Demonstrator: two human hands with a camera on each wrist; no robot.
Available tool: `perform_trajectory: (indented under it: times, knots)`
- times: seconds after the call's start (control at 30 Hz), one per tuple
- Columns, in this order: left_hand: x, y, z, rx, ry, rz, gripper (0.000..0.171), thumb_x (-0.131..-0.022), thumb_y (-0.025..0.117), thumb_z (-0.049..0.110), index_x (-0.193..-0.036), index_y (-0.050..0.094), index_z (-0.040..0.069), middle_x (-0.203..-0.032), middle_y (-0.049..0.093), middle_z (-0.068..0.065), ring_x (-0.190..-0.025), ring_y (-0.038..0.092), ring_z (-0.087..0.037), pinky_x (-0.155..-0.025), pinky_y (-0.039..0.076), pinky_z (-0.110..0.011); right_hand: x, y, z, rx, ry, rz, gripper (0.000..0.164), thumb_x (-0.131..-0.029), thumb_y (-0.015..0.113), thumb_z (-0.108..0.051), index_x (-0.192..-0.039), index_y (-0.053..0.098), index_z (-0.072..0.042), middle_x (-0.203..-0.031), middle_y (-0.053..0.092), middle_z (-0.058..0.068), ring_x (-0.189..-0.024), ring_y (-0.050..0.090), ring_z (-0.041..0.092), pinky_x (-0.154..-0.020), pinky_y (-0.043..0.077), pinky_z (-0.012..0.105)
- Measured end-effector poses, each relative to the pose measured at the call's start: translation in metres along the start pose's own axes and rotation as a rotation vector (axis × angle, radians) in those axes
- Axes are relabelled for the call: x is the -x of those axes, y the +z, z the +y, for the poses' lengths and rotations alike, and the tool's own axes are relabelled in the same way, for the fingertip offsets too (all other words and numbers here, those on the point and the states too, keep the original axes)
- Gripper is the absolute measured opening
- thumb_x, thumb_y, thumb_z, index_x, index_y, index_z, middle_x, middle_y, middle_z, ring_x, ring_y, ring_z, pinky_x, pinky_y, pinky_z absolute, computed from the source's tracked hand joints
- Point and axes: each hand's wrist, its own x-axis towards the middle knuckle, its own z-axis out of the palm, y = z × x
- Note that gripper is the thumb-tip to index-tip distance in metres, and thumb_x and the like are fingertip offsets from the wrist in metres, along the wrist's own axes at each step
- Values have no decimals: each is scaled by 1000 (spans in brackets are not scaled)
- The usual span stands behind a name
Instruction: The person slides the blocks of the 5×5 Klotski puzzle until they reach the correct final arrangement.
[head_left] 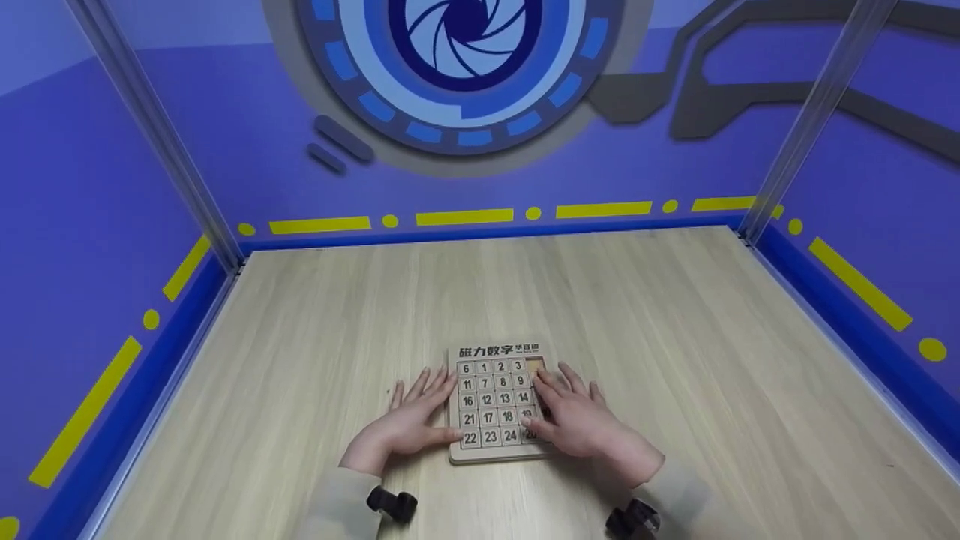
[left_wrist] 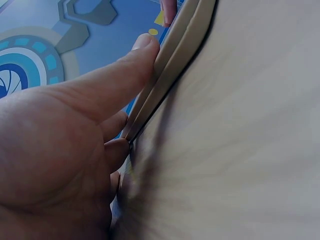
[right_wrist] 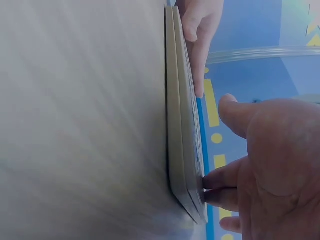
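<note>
A wooden sliding number puzzle [head_left: 505, 418] lies flat on the table, with numbered square tiles and dark lettering along its top. Its top right slot [head_left: 535, 364] holds no tile and shows a yellowish base. My left hand [head_left: 405, 427] is at the left side, fingers extended along the frame and thumb at the lower left corner beside tile 22. In the left wrist view the thumb [left_wrist: 142, 55] rests at the board's rim. My right hand [head_left: 585, 424] reaches over the right column, fingertips on the tiles just below that slot, covering several. Its thumb hovers over tile 20.
The light wood table [head_left: 360, 300] extends around the puzzle on all sides. Blue printed panels [head_left: 465, 195] stand at the back, left and right edges, joined by metal corner posts [head_left: 161, 135]. A black band [head_left: 391, 505] sits on each wrist.
</note>
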Motion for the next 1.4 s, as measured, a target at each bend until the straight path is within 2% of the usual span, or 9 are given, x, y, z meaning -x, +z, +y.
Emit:
perform_trajectory:
  times: [0.13,0.4,0.63,0.87,1.0,1.27,1.4]
  knots:
    - [-1,1,-1,4,0,-1,99,-90,72,53,-165,21,14,-173,10,-17,-160,0,-44,-124,-12,-71,-4,-1,0,6,2,0,79,-99,58,-56,-158,39,-7,-170,30,9,-161,12,41,-121,12,78]
    - [-1,2,-2,13,-9,-2,99,-90,73,53,-165,21,15,-173,12,-16,-161,-1,-43,-124,-14,-69,-14,-1,2,36,18,-61,86,-99,55,-61,-163,29,-9,-173,21,9,-162,8,39,-122,12,76]
    - [-3,3,-3,12,-8,-4,99,-90,72,53,-165,20,16,-174,10,-14,-161,-1,-42,-124,-14,-69,-26,1,8,53,4,-44,86,-99,56,-58,-164,26,-10,-174,18,9,-161,7,40,-122,13,77]
    - [-2,0,-3,13,-16,1,99,-90,72,53,-165,20,16,-174,10,-14,-161,-2,-42,-124,-14,-68,-30,3,14,21,-24,-9,85,-99,56,-59,-163,27,-10,-173,19,8,-161,5,40,-122,12,77]
    - [-2,1,-3,12,-15,2,99,-90,72,54,-165,20,16,-174,10,-14,-161,-2,-42,-125,-13,-68,-20,1,14,-7,-31,-7,87,-98,57,-60,-164,26,-10,-174,18,8,-162,4,40,-122,10,78]
    - [-2,1,-3,26,-9,-1,99,-90,72,53,-165,21,16,-174,11,-14,-161,-2,-42,-124,-15,-69,16,-3,5,-3,-31,-47,85,-98,58,-59,-162,31,-9,-172,25,9,-161,8,39,-120,12,79]
    - [-3,2,-3,20,-12,-4,98,-90,72,53,-165,20,17,-174,10,-13,-161,-2,-41,-124,-14,-69,23,-1,3,6,-38,-42,85,-97,58,-59,-160,34,-6,-171,28,10,-161,12,40,-120,13,79]
